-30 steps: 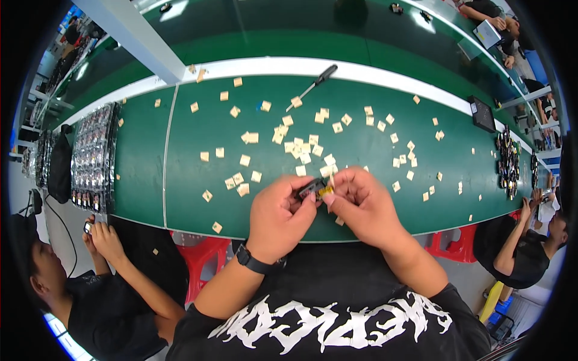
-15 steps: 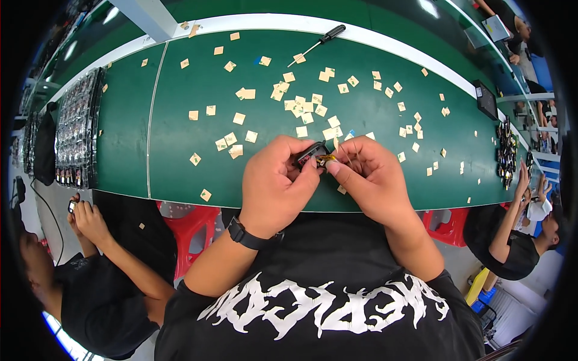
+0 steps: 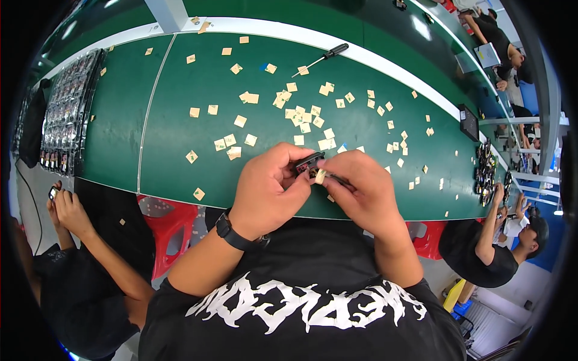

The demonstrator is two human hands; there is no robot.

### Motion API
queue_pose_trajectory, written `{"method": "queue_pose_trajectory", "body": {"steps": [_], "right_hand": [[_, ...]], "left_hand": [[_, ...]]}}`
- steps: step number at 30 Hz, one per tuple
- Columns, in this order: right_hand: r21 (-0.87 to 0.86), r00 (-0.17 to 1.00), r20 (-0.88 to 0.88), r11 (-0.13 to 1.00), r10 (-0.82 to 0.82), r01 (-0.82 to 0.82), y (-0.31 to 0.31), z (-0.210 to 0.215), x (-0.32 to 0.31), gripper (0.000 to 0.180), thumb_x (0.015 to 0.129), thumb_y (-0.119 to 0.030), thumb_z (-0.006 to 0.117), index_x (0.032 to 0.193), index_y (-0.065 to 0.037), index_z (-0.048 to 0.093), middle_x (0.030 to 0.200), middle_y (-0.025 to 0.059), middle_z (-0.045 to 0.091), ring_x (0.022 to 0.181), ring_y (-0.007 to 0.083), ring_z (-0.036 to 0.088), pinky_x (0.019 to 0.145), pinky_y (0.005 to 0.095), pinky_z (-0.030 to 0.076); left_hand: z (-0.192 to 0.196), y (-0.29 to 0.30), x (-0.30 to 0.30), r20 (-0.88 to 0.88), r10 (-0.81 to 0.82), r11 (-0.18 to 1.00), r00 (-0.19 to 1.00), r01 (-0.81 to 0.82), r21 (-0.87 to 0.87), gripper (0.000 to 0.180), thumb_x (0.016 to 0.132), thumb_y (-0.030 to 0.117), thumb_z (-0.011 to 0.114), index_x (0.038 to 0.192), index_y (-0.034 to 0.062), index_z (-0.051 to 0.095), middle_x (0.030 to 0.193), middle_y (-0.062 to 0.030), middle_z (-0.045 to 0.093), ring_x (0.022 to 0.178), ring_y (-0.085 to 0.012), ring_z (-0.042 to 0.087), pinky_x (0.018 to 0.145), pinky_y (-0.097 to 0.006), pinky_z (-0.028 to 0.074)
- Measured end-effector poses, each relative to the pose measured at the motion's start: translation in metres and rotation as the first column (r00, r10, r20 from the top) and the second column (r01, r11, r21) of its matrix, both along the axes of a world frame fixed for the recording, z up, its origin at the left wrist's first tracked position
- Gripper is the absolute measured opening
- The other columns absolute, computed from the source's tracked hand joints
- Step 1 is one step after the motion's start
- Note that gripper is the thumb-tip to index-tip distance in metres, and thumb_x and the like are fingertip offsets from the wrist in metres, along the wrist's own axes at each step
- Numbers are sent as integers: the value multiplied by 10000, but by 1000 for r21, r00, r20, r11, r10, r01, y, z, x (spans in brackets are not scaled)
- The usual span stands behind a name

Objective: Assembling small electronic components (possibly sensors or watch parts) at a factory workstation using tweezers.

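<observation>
My left hand (image 3: pixel 271 189) is closed round a small black device housing (image 3: pixel 308 161), tilted so that its opened inside shows some red and dark parts. Close against the housing, my right hand (image 3: pixel 364 189) pinches a small pale piece (image 3: pixel 320 176) that looks like an adhesive square. A thin dark strip or tool (image 3: pixel 339 178) shows between the right thumb and forefinger; its kind is hard to tell. Both hands are just above the near edge of the green table (image 3: pixel 198 144).
Many pale square backing pieces (image 3: pixel 298 114) lie scattered over the table. A black-handled screwdriver (image 3: pixel 325 57) lies at the far edge. Trays of small parts (image 3: pixel 71 108) stand at left, dark devices (image 3: pixel 485 174) heap at right. Co-workers sit on both sides.
My right fingers have moved in closer to the housing, and the pale piece is now lower, at their tips. The yellow film seen before no longer shows. The whole view has shifted slightly.
</observation>
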State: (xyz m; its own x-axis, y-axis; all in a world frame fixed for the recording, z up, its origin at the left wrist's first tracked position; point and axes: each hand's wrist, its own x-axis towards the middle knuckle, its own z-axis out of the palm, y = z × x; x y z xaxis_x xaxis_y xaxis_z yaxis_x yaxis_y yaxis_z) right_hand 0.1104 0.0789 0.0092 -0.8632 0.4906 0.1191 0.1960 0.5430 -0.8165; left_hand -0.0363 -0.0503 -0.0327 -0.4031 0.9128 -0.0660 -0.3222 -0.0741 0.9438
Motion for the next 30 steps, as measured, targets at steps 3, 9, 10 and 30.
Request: {"method": "queue_pose_trajectory", "body": {"steps": [3, 9, 10, 30], "right_hand": [[297, 995, 2, 950, 101, -97, 4, -1, 0, 328, 766, -5, 752, 1085, -74, 712, 960, 69, 685, 757, 245, 682, 618, 339, 547], [282, 998, -58, 959, 30, -13, -1, -2, -1, 207, 820, -12, 744, 1021, -21, 695, 854, 92, 700, 688, 207, 690, 607, 296, 540], [284, 998, -56, 959, 34, -17, -5, -1, 0, 207, 820, -12, 744, 1021, -21, 695, 854, 92, 700, 688, 207, 690, 607, 296, 540], [33, 969, -39, 969, -244, 245, -23, -7, -9, 107, 904, -23, 718, 1006, 8, 717, 839, 82, 672, 634, 125, 609, 569, 259, 473]], "left_hand": [[1, 0, -1, 16, -2, 1000, 1000, 1, 18, 307, 931, -129, 551, 1227, -48, 555, 1099, -98, 636, 971, -111, 640, 846, -257, 541], [-6, 0, 0, 1, -10, 1000, 1000, 10, -7, 288, 936, -106, 577, 1218, -48, 556, 1091, -89, 643, 977, -104, 641, 846, -260, 541], [-6, 0, 1, -1, -5, 1000, 1000, 5, -23, 278, 935, -97, 589, 1207, -52, 558, 1078, -88, 650, 969, -104, 647, 838, -259, 545], [-7, 0, 1, -123, 24, 997, 992, -32, -69, 215, 952, -87, 559, 1167, -65, 568, 1048, -116, 690, 933, -107, 666, 802, -253, 560]]}}
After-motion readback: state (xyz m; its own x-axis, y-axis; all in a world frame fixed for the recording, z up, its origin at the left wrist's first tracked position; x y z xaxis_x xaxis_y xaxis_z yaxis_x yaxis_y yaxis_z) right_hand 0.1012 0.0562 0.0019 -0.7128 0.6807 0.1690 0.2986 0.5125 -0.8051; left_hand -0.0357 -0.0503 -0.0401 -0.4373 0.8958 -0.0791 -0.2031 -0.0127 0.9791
